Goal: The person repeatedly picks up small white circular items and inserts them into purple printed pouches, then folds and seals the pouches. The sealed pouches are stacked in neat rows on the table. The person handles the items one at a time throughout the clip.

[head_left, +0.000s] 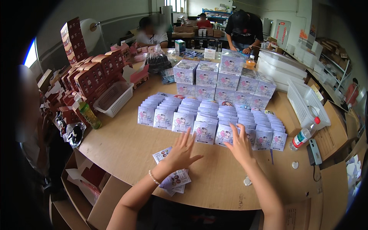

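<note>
Several rows of square lavender packets (204, 132) with a printed picture stand leaning one behind another across the table. My left hand (179, 153), a beaded bracelet on its wrist, is spread over the table in front of these rows and holds nothing. Beneath its wrist lie a few loose flat packets (179, 179), partly covered by the forearm. My right hand (241, 147) is at the front of the middle rows, thumb and fingers apart by a front packet (223, 135). Whether its fingertips touch that packet I cannot tell. Behind the rows are stacked lavender boxes (207, 73).
Red boxes (90, 80) and a white basket (113, 100) are at the left, with a green bottle (89, 113). At the right stand a red-capped bottle (304, 134), a phone (314, 151) and white baskets (306, 100). Across the table a person (245, 32) works.
</note>
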A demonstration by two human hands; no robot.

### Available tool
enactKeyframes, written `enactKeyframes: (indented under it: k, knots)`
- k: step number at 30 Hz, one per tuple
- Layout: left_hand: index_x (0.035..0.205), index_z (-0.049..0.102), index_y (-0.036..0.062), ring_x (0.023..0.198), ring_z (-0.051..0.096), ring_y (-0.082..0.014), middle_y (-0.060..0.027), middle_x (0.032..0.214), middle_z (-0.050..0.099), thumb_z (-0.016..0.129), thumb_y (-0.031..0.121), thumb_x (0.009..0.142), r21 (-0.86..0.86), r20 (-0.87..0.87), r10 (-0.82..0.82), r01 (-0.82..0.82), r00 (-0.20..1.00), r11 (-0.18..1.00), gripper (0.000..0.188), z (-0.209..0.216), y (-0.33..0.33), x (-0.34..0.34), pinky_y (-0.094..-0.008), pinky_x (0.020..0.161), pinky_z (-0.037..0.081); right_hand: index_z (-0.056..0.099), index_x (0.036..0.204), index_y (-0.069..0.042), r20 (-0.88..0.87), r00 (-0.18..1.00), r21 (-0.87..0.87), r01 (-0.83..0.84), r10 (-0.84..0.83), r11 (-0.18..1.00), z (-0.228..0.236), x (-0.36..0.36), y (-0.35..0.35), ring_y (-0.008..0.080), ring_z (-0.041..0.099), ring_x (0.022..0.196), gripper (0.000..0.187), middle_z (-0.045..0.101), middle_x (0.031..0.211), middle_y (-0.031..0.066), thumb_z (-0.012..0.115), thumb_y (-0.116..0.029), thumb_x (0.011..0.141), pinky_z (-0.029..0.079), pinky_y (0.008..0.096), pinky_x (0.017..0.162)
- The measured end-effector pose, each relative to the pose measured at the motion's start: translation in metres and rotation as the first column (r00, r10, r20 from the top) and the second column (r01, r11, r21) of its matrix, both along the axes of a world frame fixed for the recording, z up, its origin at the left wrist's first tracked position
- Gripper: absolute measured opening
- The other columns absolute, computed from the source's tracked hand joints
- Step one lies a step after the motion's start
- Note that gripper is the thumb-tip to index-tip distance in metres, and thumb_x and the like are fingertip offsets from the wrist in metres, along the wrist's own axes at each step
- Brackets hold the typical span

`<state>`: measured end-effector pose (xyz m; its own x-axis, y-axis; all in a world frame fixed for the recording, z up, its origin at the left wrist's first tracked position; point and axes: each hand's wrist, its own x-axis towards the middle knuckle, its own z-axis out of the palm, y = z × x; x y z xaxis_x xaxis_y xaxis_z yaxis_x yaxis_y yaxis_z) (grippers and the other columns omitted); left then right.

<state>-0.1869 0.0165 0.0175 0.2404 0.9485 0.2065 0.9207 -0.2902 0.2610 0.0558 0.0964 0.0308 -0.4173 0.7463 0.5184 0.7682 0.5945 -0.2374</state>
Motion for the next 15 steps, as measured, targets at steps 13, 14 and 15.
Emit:
enactKeyframes:
  k: [13, 14, 15]
  knots:
    - [0.131, 0.046, -0.0054, 0.126, 0.042, -0.0358, -0.0223, 0.133, 0.047, 0.059, 0.064, 0.078, -0.084, -0.023, 0.113, -0.114, 0.993, 0.99, 0.088, -0.01, -0.06, -0.06, -0.0416, 0.107, 0.032, 0.047, 0.106, -0.001, 0.162, 0.975, -0.576, 0.216, -0.149, 0.788, 0.003, 0.097, -0.09, 0.0365, 0.053, 0.1, 0.049, 0.05, 0.107, 0.0155, 0.075, -0.028, 0.076, 0.046, 0.0431, 0.083]
    - [0.131, 0.046, -0.0051, 0.125, 0.044, -0.0359, -0.0223, 0.132, 0.048, 0.059, 0.063, 0.078, -0.085, -0.018, 0.093, -0.094, 0.995, 0.992, 0.087, -0.007, -0.06, -0.057, -0.0416, 0.106, 0.033, 0.049, 0.104, 0.0, 0.169, 0.976, -0.37, 0.19, -0.135, 0.909, -0.008, 0.095, -0.091, 0.0355, 0.053, 0.1, 0.045, 0.051, 0.105, 0.0156, 0.073, -0.028, 0.078, 0.045, 0.043, 0.084]
    - [0.131, 0.047, -0.0047, 0.124, 0.045, -0.036, -0.0222, 0.132, 0.049, 0.059, 0.064, 0.078, -0.068, -0.031, 0.077, -0.079, 0.997, 0.995, 0.087, -0.006, -0.058, -0.055, -0.0417, 0.106, 0.033, 0.05, 0.104, 0.0, 0.161, 0.982, -0.306, 0.144, -0.097, 0.941, -0.014, 0.09, -0.089, 0.0347, 0.054, 0.099, 0.043, 0.051, 0.105, 0.0154, 0.072, -0.027, 0.079, 0.046, 0.0424, 0.084]
